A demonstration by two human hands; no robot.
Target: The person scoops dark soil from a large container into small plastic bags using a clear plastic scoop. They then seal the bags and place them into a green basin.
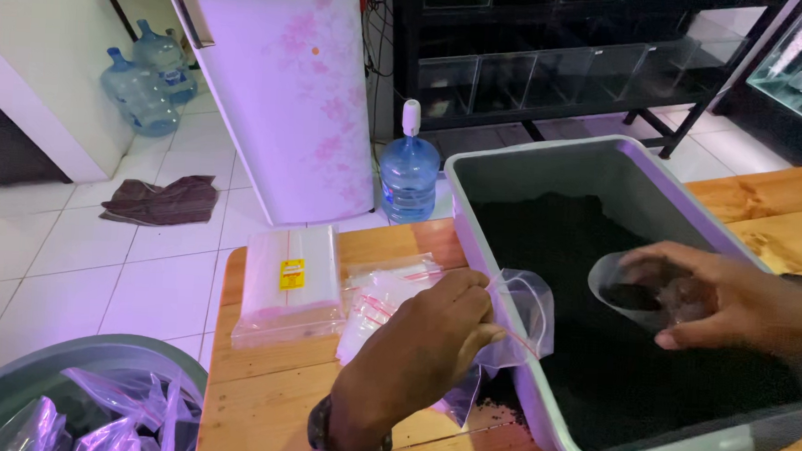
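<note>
My left hand pinches the mouth of a small clear zip bag and holds it over the rim of a grey tub. The tub holds dark, soil-like material. My right hand grips a clear plastic cup with some of the dark material in it, above the tub and just right of the bag. The bag hangs partly outside the tub wall.
A stack of clear zip bags and loose bags lie on the wooden table. A round basin with filled bags sits at lower left. Water jugs, a fridge and dark shelving stand behind.
</note>
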